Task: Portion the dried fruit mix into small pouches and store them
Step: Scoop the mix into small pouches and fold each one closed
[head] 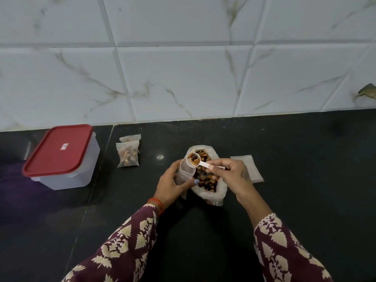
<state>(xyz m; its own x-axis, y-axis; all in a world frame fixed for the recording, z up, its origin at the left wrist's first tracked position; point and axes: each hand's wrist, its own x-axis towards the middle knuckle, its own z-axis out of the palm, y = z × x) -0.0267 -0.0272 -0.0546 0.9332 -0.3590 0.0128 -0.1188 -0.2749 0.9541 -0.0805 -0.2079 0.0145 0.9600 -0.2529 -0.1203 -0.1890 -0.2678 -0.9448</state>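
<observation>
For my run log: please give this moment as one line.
left hand holds open pouch | right hand holds loaded scoop over it | two filled pouches aside

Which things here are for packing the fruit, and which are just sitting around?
For the job: scoop in right hand, open pouch in left hand, big fruit bag, filled pouches, spare pouches, red-lidded box.

Just there: black counter, tiled wall.

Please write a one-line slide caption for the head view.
Right hand tips a loaded white scoop into a small pouch held by the left hand, over the open bag of dried fruit mix.
</observation>
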